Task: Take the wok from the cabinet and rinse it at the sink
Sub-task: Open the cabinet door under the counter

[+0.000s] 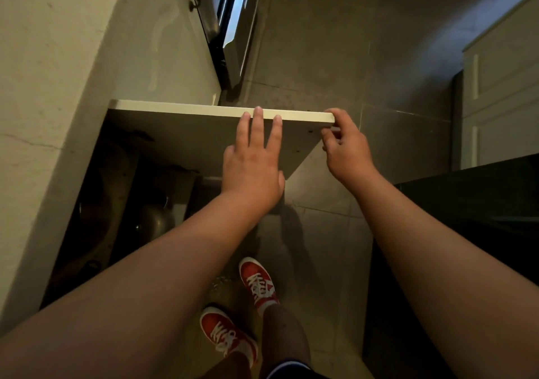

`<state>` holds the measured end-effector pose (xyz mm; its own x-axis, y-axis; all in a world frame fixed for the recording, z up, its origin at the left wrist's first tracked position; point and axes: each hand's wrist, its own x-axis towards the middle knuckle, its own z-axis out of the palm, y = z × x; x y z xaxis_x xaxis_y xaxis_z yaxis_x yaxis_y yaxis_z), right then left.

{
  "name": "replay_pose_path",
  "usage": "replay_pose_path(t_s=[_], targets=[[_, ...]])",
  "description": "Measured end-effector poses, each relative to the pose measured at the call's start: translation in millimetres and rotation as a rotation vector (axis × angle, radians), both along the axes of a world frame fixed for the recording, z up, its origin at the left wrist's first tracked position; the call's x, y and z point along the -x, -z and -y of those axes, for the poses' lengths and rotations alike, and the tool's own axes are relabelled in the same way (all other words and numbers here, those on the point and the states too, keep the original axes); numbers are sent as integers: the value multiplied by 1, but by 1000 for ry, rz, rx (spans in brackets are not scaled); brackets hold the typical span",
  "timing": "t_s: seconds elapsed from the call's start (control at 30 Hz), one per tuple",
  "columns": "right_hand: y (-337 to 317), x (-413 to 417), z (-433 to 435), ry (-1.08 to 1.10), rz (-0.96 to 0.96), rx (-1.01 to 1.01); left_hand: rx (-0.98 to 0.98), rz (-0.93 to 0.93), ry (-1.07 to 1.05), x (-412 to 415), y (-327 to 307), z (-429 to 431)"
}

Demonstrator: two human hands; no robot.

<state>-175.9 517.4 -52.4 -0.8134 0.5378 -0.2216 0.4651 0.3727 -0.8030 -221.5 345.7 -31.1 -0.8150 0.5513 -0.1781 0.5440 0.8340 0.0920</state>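
A white cabinet door [186, 133] stands swung out under the pale counter [43, 87]. My left hand [253, 157] lies flat against the door's inner face, fingertips over its top edge. My right hand [344, 142] pinches the door's free corner, thumb on top. Inside the dark cabinet [122, 203] I make out metal cookware [154, 218], dim and partly hidden by my left forearm. I cannot tell which piece is the wok.
An oven [233, 28] with its door ajar stands beyond the cabinet. A black counter [466, 203] and white drawers [501, 87] line the right side. Grey floor tiles [350, 43] run between. My red shoes [256, 282] stand below.
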Motion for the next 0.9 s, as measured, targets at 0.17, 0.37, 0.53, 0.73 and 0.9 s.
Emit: replay_pose_path(t_s=[0.17,0.37,0.53,0.73,0.9], targets=[[2,7,-3,-7,21,-5,-19,39,7,7,-4,0],[19,-27,30,108,267,60,-148,290,-171,-28,-24,62],[45,-78,102,-282,535,98,-153,507,-580,-84,-33,156],[30,-74,213,-833,607,196,-286,501,-1119,-152,-36,262],[-2,-45,304,-1142,520,254,-527,335,-1552,-195,-25,306]])
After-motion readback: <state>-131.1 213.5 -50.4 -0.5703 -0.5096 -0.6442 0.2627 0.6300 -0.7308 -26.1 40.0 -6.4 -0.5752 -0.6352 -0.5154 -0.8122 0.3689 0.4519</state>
